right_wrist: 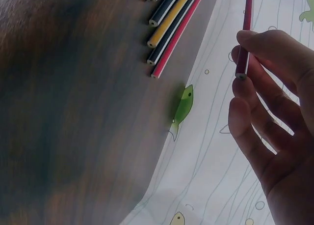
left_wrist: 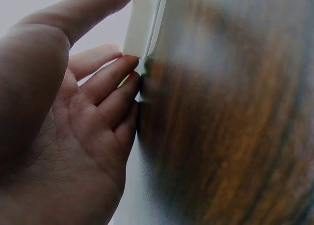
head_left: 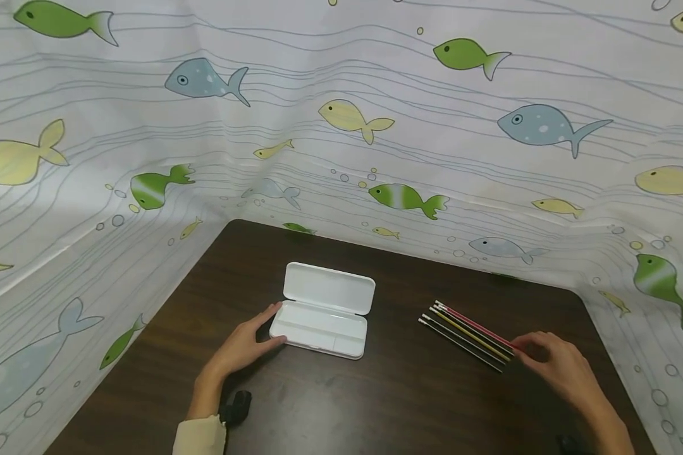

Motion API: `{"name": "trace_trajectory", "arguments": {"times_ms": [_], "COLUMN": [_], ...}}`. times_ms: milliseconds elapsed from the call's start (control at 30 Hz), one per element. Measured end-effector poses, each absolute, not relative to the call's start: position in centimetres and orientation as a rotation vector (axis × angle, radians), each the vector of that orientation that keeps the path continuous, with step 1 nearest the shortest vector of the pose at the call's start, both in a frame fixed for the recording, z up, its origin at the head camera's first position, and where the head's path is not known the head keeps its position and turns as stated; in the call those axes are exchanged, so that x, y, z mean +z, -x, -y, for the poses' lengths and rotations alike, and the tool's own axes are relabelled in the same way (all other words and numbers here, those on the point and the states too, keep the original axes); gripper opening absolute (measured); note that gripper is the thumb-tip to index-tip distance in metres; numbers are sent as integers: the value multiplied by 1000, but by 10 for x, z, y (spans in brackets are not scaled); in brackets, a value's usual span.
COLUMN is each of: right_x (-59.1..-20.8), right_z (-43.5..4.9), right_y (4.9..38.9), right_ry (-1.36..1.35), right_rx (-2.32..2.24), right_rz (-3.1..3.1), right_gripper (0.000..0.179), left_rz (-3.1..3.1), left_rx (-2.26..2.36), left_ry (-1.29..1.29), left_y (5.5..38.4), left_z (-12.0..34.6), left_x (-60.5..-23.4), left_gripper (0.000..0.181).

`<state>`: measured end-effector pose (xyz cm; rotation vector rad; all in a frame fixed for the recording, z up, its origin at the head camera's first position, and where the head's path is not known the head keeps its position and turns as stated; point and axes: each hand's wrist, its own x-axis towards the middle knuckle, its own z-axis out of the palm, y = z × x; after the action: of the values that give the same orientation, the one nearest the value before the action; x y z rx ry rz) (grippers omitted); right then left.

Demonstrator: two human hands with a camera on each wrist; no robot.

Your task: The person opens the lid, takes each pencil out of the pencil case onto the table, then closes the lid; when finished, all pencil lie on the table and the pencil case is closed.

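A white pencil case (head_left: 319, 327) lies open on the dark table, its lid (head_left: 329, 289) tilted back on the far side. My left hand (head_left: 245, 344) holds the case's left end, thumb at the front edge and fingers at the back corner. Close up in the left wrist view, the fingertips (left_wrist: 128, 60) touch the end of the case. Over on the right, my right hand (head_left: 560, 363) pinches a red pencil (right_wrist: 248, 14) near its end between thumb and fingers. Beside it lie several pencils, including a yellow pencil (right_wrist: 169, 19) and a red pencil (right_wrist: 177, 36), side by side.
Dark wood-grain table (head_left: 341, 404) has rounded far corners. Fish-patterned white sheeting (head_left: 341, 158) rises around its back and sides. A black wrist device (head_left: 236, 407) sits at the left wrist, by a cream sleeve (head_left: 199, 436).
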<state>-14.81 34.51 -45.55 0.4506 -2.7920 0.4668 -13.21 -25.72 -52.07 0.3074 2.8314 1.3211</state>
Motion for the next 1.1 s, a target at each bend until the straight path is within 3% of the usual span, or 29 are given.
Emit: {"name": "trace_trajectory", "arguments": {"times_ms": [467,1100], "right_x": [-480,-493], "right_z": [-337,-334], "right_y": [161,168], "right_ry": [-419,-396], "right_rx": [552,474], "right_rz": [2959,3037], "right_gripper": [17,14], "left_rz": [-2824,-2802], "left_rx": [1301,1310], "left_ry": [-285,-259], "left_y": [131,133], "left_z": [256,257], "left_x": [-524,-518], "left_gripper": [83,83]}}
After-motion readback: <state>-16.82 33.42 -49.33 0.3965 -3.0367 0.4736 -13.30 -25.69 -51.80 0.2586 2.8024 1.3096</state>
